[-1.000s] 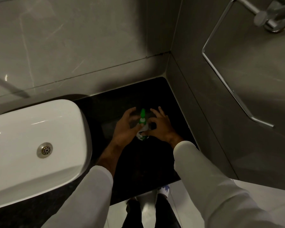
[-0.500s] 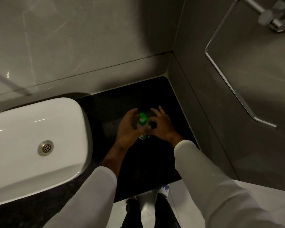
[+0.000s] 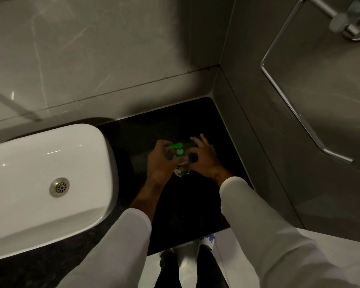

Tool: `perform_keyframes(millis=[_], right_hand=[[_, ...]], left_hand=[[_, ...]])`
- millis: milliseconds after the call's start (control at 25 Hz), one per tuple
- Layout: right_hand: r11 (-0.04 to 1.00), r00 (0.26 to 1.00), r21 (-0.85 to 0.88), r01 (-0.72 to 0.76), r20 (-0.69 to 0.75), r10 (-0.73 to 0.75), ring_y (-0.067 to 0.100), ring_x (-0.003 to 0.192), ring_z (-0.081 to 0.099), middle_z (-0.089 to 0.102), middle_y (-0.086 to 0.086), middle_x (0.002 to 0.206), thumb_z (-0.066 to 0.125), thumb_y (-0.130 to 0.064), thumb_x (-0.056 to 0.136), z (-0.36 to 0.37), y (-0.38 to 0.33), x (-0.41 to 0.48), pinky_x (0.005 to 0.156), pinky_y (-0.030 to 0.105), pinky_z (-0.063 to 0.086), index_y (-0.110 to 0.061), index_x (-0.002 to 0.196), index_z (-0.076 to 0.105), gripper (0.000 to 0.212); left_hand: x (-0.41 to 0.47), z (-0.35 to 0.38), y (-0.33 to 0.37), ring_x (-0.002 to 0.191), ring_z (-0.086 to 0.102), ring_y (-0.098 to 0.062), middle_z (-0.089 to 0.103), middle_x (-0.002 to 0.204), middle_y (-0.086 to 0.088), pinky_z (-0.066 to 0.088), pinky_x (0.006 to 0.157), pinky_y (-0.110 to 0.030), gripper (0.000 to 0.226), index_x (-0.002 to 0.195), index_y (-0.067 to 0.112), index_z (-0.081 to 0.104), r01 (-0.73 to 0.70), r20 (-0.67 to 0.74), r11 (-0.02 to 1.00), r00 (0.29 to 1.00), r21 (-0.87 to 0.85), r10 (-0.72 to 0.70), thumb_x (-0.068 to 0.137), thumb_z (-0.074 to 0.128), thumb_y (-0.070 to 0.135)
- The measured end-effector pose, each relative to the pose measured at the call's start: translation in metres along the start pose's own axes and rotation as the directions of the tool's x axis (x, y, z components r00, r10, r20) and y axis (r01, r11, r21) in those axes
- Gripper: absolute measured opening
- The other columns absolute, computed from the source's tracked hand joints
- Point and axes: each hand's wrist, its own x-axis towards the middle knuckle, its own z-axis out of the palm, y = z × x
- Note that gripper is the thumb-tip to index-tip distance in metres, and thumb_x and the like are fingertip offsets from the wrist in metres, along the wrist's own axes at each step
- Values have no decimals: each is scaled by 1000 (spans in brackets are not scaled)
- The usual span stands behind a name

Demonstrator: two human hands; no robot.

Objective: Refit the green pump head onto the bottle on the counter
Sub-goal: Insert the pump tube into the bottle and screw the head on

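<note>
head view: the bottle [image 3: 180,170] is stood on the dark surface [image 3: 187,204] beside the sink [image 3: 50,173] — the green pump head [image 3: 178,149] is seated on its neck. left hand [image 3: 161,163] grip is clenched on the bottle; right hand [image 3: 204,159] grip is pinched at the collar — tightening is judged next.

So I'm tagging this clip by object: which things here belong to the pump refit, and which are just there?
In the job:
green pump head
bottle
left hand
right hand
black counter

Just there:
white basin and its drain
chrome towel rail
</note>
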Motion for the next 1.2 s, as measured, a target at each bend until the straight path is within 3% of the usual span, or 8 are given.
perform_keyframes(millis=[120, 240, 440, 600, 800, 880, 1040, 1200], right_hand=[[999, 999, 19, -41, -4, 41, 24, 153, 0, 21, -5, 164, 82, -51, 66, 0, 4, 1, 121, 55, 6, -30, 91, 70, 35], [999, 1000, -33, -8, -6, 8, 26, 153, 0, 23, -3, 163, 79, -46, 72, -4, 2, -1, 121, 57, 8, -23, 98, 72, 36], [1000, 1000, -21, -13, -4, 13, 26, 154, 0, 22, -3, 164, 80, -51, 69, -1, -1, 2, 122, 56, 7, -25, 102, 72, 43], [1000, 1000, -15, -26, 7, 26, 26, 153, 1, 19, -5, 164, 79, -56, 65, 0, 10, 7, 121, 58, 12, -27, 108, 71, 53], [999, 1000, -21, 24, -3, -24, 27, 153, 2, 24, -2, 163, 81, -45, 70, 0, 1, 5, 121, 57, 12, -23, 97, 72, 35], [999, 1000, -42, 24, -3, -24, 26, 153, 3, 23, -2, 163, 81, -50, 68, 4, 2, 7, 121, 58, 12, -25, 105, 71, 45], [996, 998, -65, 63, 22, -62, 26, 154, 1, 23, -4, 163, 78, -47, 73, 3, 3, 9, 121, 58, 7, -25, 119, 67, 53], [995, 997, -68, 70, 50, -66, 24, 154, -2, 23, -8, 163, 77, -45, 75, 5, 1, 9, 121, 57, 3, -28, 124, 65, 53]], left_hand=[[0, 2, -4, 110, 71, -17, 71, 112, 2, 59, 81, -19, 56, 127, 18, 53, 5, -19, 996, 1000, -90, -7, 81, 82, 3], [-5, 3, -3, 117, 61, 3, 61, 126, 16, 54, 88, -10, 75, 145, 23, 41, 41, 142, 989, 990, -139, -21, 84, 79, 3], [-5, 10, -2, 96, 66, 12, 68, 103, 17, 51, 78, -4, 58, 127, 21, 56, -8, -119, 1000, 993, -8, 7, 77, 87, 14], [-4, 6, -4, 111, 67, 0, 71, 118, 11, 56, 92, -17, 60, 137, 21, 53, -11, -14, 999, 1000, -42, 11, 85, 80, 12], [-5, 2, 9, 90, 67, -1, 66, 96, 15, 50, 71, -2, 40, 114, 13, 72, 28, -17, 998, 1000, 51, -27, 78, 86, 23], [-2, 4, 9, 99, 66, -10, 62, 97, 16, 51, 81, -9, 40, 112, 9, 74, -12, -79, 990, 997, 141, 23, 78, 86, 27], [-4, 3, 2, 122, 58, -28, 39, 103, 38, 53, 101, -47, 40, 113, 9, 75, -112, -82, 968, 988, 225, 134, 79, 85, 27], [-2, -5, -1, 127, 52, -22, 46, 107, 39, 50, 104, -48, 32, 111, 13, 77, -211, -33, 956, 974, 206, 222, 81, 83, 19]])
